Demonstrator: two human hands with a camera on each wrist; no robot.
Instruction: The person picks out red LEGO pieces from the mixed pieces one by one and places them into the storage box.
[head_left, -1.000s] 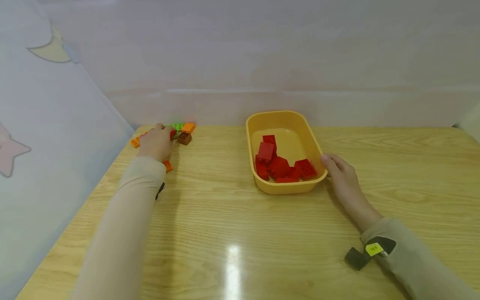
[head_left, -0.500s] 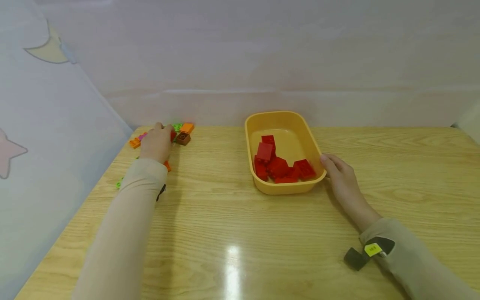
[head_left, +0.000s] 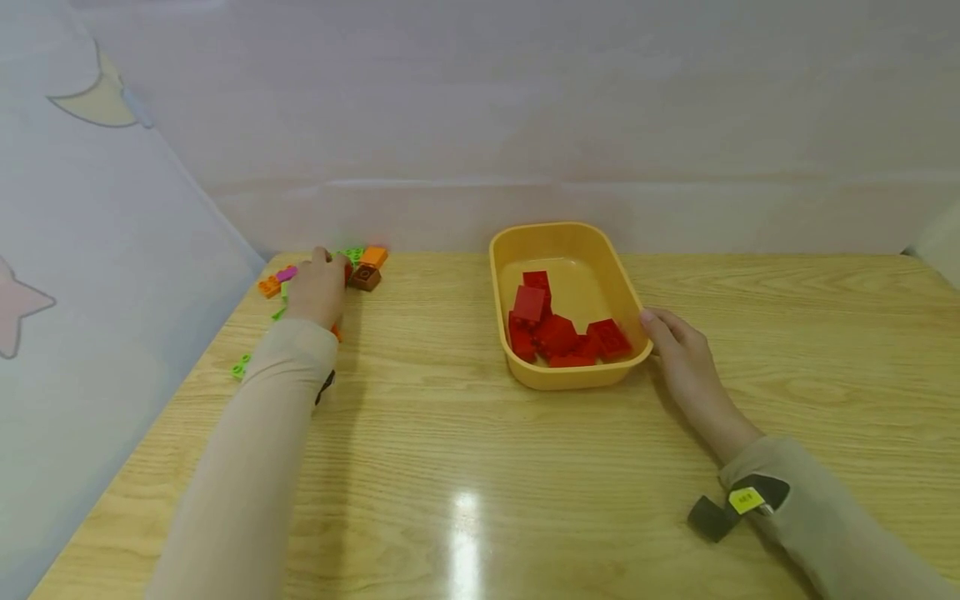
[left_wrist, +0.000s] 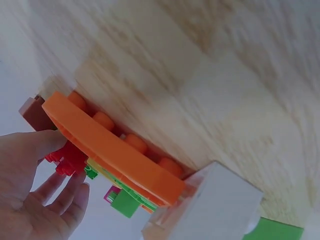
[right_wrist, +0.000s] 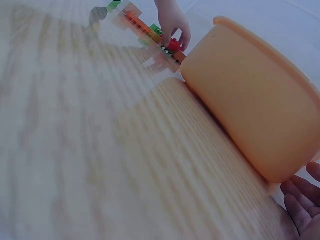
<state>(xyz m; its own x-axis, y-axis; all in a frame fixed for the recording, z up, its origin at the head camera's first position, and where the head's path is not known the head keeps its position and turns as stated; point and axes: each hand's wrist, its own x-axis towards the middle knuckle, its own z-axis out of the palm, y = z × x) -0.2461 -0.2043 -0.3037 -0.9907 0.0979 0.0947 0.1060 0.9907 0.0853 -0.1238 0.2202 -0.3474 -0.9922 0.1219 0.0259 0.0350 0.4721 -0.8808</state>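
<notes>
At the far left of the table, my left hand [head_left: 315, 287] pinches a red brick [left_wrist: 71, 159] between thumb and fingertips. In the head view most of that brick is hidden behind the fingers. A brown brick [head_left: 365, 277] lies just right of the hand, and a long orange brick [left_wrist: 115, 147] lies close by in the left wrist view. My right hand [head_left: 686, 362] grips the near right corner of a yellow plastic tub [head_left: 566, 377], thumb on the rim and the other fingers outside below it. Several red bricks [head_left: 557, 333] are heaped in the tub's near half.
Orange [head_left: 373, 257] and green bricks [head_left: 352, 253] sit by the back wall. Left of my left hand are another orange brick [head_left: 270, 287], a pink brick [head_left: 287, 273] and a green brick [head_left: 241, 367]. A white block [left_wrist: 215, 205] shows in the left wrist view.
My left hand has shifted slightly right, uncovering more of the pink and green bricks beside it. The right hand and the tub stay in place.
</notes>
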